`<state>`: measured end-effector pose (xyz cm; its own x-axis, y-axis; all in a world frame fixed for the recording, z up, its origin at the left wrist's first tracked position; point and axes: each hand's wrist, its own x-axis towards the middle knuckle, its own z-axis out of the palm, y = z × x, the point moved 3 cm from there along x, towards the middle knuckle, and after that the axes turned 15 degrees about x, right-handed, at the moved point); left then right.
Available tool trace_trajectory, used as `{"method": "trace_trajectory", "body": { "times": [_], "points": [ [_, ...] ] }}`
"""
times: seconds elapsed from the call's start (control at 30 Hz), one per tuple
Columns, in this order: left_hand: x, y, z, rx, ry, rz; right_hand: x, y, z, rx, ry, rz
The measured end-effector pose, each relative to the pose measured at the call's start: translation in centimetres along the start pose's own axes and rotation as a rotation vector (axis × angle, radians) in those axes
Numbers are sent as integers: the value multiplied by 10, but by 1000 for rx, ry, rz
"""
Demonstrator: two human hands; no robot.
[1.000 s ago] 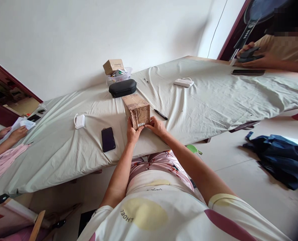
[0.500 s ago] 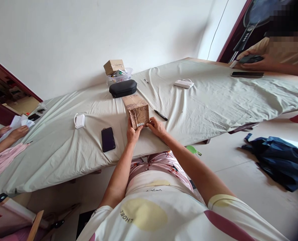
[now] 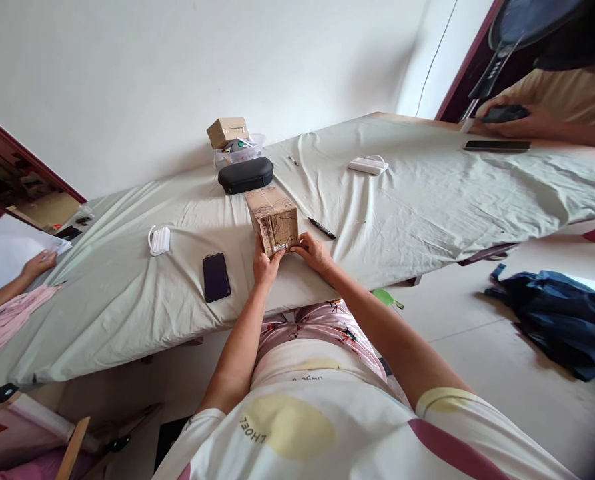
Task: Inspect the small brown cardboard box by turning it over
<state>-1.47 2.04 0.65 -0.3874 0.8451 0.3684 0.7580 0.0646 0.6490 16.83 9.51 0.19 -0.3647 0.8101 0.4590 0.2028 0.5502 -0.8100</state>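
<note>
A brown cardboard box (image 3: 276, 223) with dark line drawings on its faces rests on the cloth-covered table right in front of me. My left hand (image 3: 266, 263) grips its near left corner, thumb on the front face by a small white printed label. At the lower right corner, my right hand (image 3: 313, 253) pinches the bottom edge with bent fingers. Just right of the box lies a black marker pen (image 3: 321, 229). A dark smartphone (image 3: 216, 277) is left of my left hand, and a black zip case (image 3: 246, 175) sits behind the box.
White power banks with straps (image 3: 160, 241) lie left and far right. Behind the case stands a clear plastic basket (image 3: 240, 156) with a small carton (image 3: 227, 132) on top. A person at left holds white paper (image 3: 12, 253); another at right holds a dark object (image 3: 505, 113) near a phone (image 3: 497, 145).
My hands and the box have hardly moved. The person at the left has lifted and spread out the white paper.
</note>
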Motion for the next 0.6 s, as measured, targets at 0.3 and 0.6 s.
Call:
{"method": "trace_trajectory", "body": {
  "times": [0.3, 0.6],
  "points": [
    [2, -4, 3, 8, 0, -24, -1, -1, 0, 5, -13, -19],
    [2, -2, 2, -7, 1, 6, -3, -4, -1, 74, -41, 1]
  ]
}}
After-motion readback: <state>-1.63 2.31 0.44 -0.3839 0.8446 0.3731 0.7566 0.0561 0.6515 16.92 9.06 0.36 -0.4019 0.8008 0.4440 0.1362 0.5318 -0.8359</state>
